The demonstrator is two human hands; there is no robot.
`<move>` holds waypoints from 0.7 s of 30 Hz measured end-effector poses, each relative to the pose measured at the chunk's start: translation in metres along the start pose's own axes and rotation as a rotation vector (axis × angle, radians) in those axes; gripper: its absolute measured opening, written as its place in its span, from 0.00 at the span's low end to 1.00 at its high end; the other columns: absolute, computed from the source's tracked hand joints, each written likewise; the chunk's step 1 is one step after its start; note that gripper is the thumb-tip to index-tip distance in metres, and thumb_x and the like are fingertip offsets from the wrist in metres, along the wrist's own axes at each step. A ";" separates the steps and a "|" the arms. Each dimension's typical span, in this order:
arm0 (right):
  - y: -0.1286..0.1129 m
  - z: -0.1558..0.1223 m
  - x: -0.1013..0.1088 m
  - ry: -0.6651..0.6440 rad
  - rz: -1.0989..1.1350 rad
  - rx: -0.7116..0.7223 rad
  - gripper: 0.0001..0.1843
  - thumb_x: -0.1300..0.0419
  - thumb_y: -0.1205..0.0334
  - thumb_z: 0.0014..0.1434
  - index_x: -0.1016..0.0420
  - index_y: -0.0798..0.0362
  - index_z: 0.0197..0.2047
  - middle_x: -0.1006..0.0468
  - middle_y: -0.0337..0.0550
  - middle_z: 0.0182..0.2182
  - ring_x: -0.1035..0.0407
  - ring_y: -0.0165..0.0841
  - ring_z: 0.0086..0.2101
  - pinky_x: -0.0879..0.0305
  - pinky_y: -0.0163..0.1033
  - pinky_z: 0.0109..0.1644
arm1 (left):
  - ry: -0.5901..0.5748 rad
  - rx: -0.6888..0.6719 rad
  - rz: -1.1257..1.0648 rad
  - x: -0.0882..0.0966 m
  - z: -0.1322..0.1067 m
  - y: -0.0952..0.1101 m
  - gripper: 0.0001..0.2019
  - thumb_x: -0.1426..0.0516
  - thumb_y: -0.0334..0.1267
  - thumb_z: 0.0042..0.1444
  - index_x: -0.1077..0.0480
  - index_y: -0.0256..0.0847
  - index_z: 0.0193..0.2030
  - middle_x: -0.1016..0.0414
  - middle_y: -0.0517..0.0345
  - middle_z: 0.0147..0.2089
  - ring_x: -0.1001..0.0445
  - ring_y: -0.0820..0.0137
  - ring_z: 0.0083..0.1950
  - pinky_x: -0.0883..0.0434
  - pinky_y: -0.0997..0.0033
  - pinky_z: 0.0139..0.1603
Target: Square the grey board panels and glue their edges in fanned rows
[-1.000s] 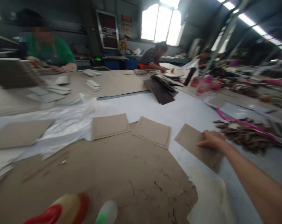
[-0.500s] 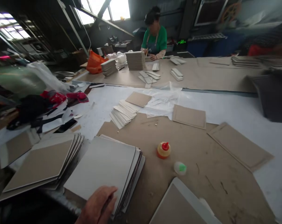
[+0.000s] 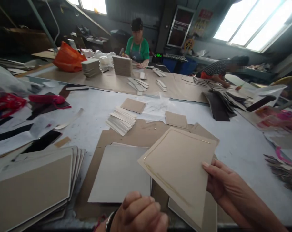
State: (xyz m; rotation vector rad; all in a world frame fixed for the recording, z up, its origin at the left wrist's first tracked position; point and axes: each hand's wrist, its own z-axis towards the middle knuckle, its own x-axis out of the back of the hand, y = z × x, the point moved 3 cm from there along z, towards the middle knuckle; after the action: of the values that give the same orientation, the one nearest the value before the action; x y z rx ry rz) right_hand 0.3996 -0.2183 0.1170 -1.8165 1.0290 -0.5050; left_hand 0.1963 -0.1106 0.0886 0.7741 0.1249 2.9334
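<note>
My right hand [image 3: 224,183] grips a tan cardboard panel [image 3: 178,167] by its right edge and holds it tilted above the table; a thin glue line runs around the panel's border. My left hand [image 3: 139,212] is low in the middle, fingers curled into a fist just under the panel's near corner; what it holds, if anything, I cannot make out. Beneath lies a stack of grey-white boards [image 3: 120,172] on a large brown sheet [image 3: 136,135].
A fanned stack of boards [image 3: 34,183] lies at the left. Small white cards [image 3: 120,120] and loose tan panels [image 3: 176,119] sit mid-table. A person in green [image 3: 137,48] and another person [image 3: 218,69] work at the far tables. Dark scraps [image 3: 286,170] lie at the right.
My right hand now holds up a glued tan panel that was not lifted before. My left hand has left the board stack's near edge and curled. The view has swung right.
</note>
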 end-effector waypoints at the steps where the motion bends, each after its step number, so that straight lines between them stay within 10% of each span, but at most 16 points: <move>1: 0.004 -0.001 -0.018 -0.040 -0.004 -0.003 0.16 0.34 0.56 0.40 0.29 0.51 0.34 0.24 0.49 0.41 0.28 0.44 0.37 0.27 0.44 0.33 | 0.016 0.007 -0.003 0.008 0.001 -0.007 0.10 0.38 0.27 0.46 0.31 0.43 0.34 0.30 0.64 0.33 0.30 0.77 0.39 0.34 0.74 0.52; 14: 0.019 -0.027 -0.114 -0.252 -0.057 -0.031 0.17 0.38 0.52 0.48 0.30 0.52 0.40 0.24 0.46 0.36 0.28 0.36 0.32 0.29 0.39 0.30 | -0.046 -0.072 -0.081 0.087 -0.020 -0.071 0.08 0.49 0.24 0.54 0.30 0.32 0.39 0.29 0.52 0.39 0.33 0.68 0.46 0.31 0.65 0.49; 21: 0.047 -0.004 -0.077 0.199 -0.453 0.497 0.22 0.46 0.41 0.53 0.30 0.52 0.37 0.27 0.46 0.34 0.31 0.35 0.32 0.31 0.41 0.35 | 0.195 0.584 -0.283 0.113 0.005 -0.086 0.07 0.42 0.24 0.49 0.31 0.38 0.34 0.29 0.61 0.33 0.31 0.74 0.37 0.31 0.74 0.36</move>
State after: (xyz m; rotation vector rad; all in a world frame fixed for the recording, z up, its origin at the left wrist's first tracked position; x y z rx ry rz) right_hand 0.3336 -0.1658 0.0844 -1.5572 0.5386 -1.1275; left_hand 0.1081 -0.0108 0.1388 0.4631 1.0461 2.6950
